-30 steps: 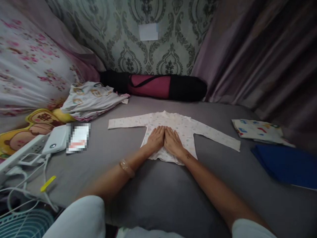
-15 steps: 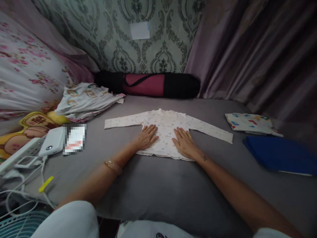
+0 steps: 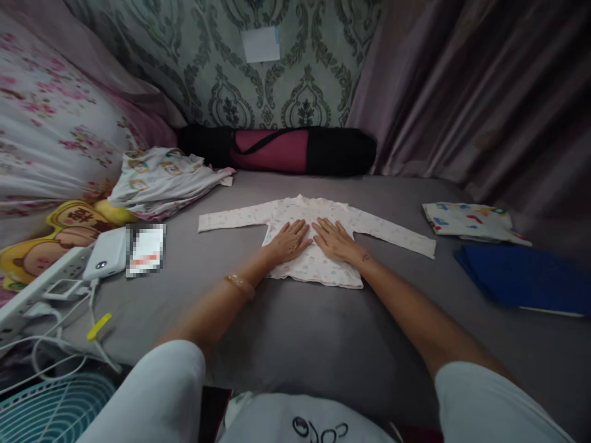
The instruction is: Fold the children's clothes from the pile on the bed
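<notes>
A small white long-sleeved shirt (image 3: 309, 267) with a faint pastel print lies spread on the grey bed surface (image 3: 295, 332). Its sleeves stretch out to both sides and its collar points away from me. My left hand (image 3: 289, 242) rests flat on the left of the shirt's body, fingers extended. Flat on the right of the body lies my right hand (image 3: 336, 239), fingers a little apart. The fingertips of the two hands almost meet at the chest. Neither hand grips the cloth.
Behind lies a black and maroon roll bag (image 3: 272, 149). Crumpled clothes (image 3: 161, 181), a white power bank (image 3: 107, 252) and a power strip (image 3: 46, 289) with cables sit left. To the right are a folded printed cloth (image 3: 466, 220) and dark blue fabric (image 3: 526, 277). A teal fan (image 3: 60, 409) stands lower left.
Both hands have slid inward and slightly up the shirt, bringing them closer together. The shirt stays spread flat. The whole view has shifted a little.
</notes>
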{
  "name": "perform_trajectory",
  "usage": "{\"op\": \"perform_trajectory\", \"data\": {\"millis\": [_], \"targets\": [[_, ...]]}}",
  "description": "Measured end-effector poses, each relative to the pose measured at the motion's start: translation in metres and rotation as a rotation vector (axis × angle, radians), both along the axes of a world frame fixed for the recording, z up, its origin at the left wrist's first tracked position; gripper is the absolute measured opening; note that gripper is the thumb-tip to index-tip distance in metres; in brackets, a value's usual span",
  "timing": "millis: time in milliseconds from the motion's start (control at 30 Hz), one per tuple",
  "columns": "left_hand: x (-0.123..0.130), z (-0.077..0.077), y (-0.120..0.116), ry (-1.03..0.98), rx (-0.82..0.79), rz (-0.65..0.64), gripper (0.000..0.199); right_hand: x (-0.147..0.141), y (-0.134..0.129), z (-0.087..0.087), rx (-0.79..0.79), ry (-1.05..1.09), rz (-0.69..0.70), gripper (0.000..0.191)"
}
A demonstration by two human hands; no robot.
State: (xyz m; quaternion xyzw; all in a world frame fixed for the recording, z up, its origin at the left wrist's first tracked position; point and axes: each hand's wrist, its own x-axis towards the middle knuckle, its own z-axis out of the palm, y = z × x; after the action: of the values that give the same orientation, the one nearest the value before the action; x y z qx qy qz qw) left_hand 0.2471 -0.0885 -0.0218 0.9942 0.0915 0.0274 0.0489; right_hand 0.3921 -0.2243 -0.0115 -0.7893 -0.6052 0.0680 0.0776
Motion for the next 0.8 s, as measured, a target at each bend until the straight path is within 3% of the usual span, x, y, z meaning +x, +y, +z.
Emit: {"op": "perform_trajectory", "data": {"millis": [167, 433, 667, 800], "targets": [[-0.034, 0.000, -0.005, 0.048, -0.010, -0.053, 0.066, -0.019, -0.030, -0.006, -0.012, -0.019, 0.111, 0.060], [-0.081, 0.001, -0.020, 0.075, -0.035, -0.107, 0.061, -0.056, -0.082, 0.010, -0.019, 0.002, 0.249, 0.056], [-0.112, 0.016, -0.042, 0.108, -0.042, -0.164, 0.056, -0.085, -0.113, 0.021, -0.049, 0.071, 0.341, 0.057], [-0.121, 0.036, -0.055, 0.166, -0.133, -0.160, 0.064, -0.095, -0.126, 0.037, -0.082, 0.167, 0.350, 0.058]]}}
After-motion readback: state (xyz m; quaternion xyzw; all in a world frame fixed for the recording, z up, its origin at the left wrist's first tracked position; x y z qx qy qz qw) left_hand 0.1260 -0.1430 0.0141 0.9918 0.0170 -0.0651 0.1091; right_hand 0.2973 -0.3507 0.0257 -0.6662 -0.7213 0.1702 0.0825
